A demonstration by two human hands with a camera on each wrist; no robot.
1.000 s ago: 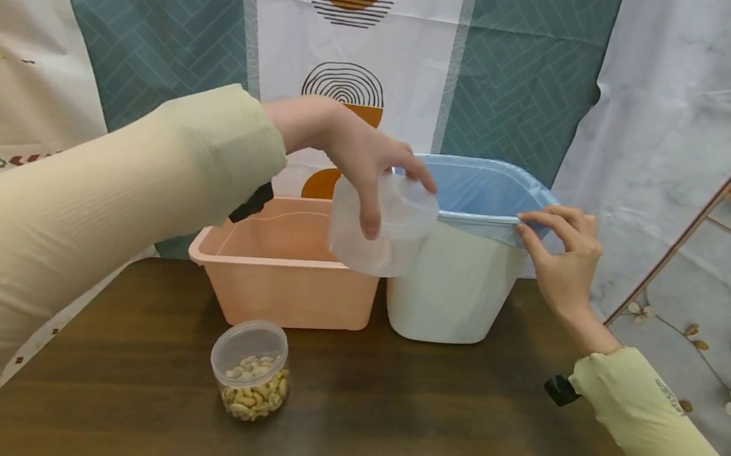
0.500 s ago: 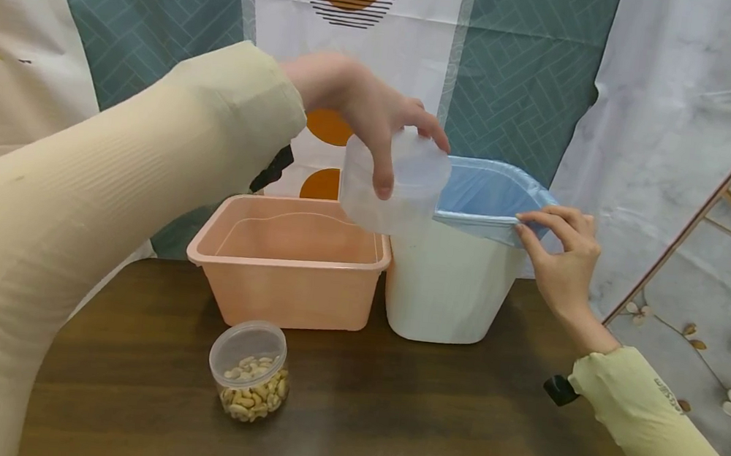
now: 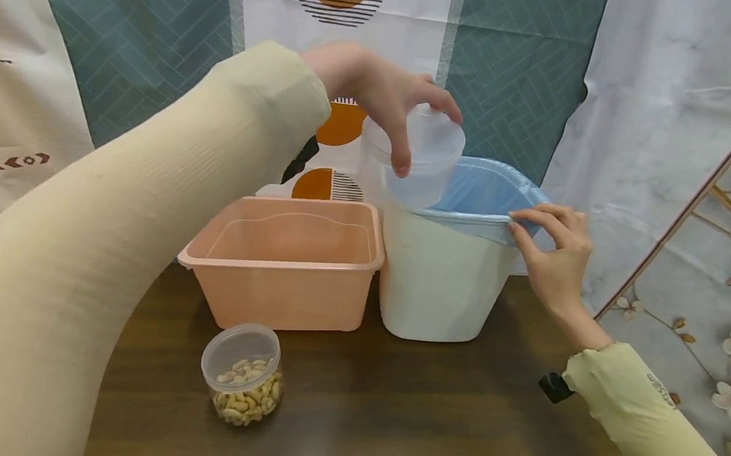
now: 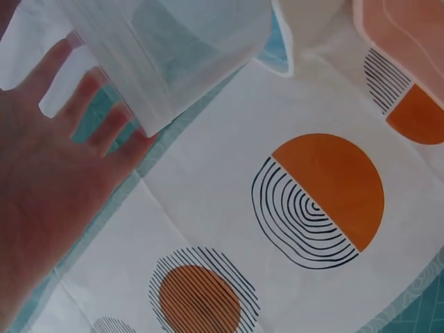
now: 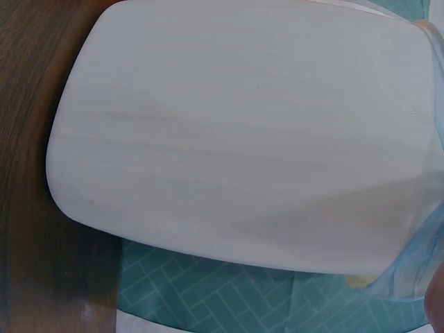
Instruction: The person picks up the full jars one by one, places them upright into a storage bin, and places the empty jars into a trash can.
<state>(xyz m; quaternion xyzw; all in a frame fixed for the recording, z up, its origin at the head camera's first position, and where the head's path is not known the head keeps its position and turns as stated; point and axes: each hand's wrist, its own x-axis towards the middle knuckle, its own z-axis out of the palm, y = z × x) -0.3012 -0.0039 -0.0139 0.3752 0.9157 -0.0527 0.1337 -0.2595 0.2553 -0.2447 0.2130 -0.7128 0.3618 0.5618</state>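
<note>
My left hand (image 3: 387,105) grips a clear plastic jar (image 3: 436,147) from above at its top end, thumb on the near side. It hangs in the air at the left rim of a white bin (image 3: 439,286), partly overlapping the opening. Left wrist view: the fingers (image 4: 90,97) lie around the end of the jar (image 4: 201,55); no contents show inside. My right hand (image 3: 557,257) pinches the edge of the blue bin liner (image 3: 488,188) at the bin's right rim. In the right wrist view, the bin's side (image 5: 243,139) fills most of the picture, with liner (image 5: 409,267) at the right.
A pink plastic basin (image 3: 286,294) stands left of the bin, close beside it. Nearer on the dark wooden table (image 3: 386,421) is a clear lidded jar of cashews (image 3: 247,393). Patterned cloth (image 3: 519,74) hangs behind everything.
My left hand has lifted the jar up and slightly right, from in front of the bin's rim to rim height and above. The right hand keeps its pinch on the liner.
</note>
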